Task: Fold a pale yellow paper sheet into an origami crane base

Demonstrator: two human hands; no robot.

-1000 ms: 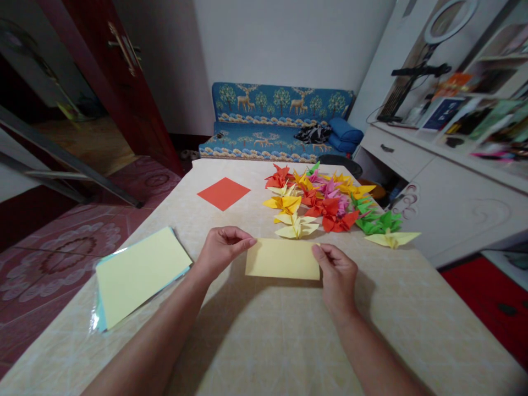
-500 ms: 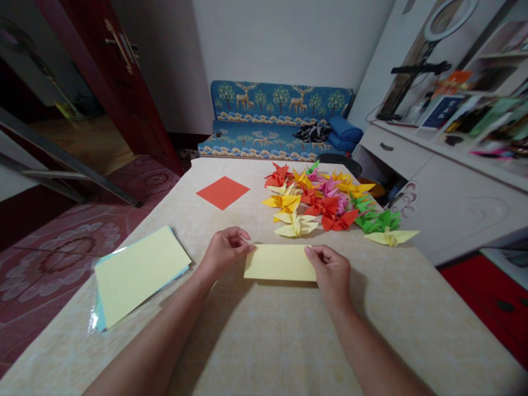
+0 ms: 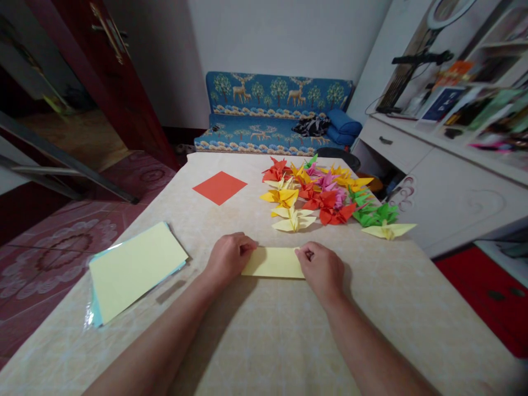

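Your forearms are stretching across the near part of the tabletop, and both hands are meeting on the folded yellow paper, which is lying flat between them with its long axis running left to right across your view. Your left hand is covering the paper's left end, its grip closed with the fingers curled down onto it. Your right hand is sitting on the right end, thumb and fingertips closed together at the far right corner. Each hand is touching its own end, so neither is nearer than the other, and the bare middle of the strip is showing in the gap. Whether you are pinching the paper or only pressing it down is not showing. Off to your left, well apart, a stack of pale yellow sheets is resting in a clear sleeve. Beyond the paper, a spread of folded paper cranes is lying to the right, a red square sheet to the left, and a blue patterned sofa is standing past the far edge.
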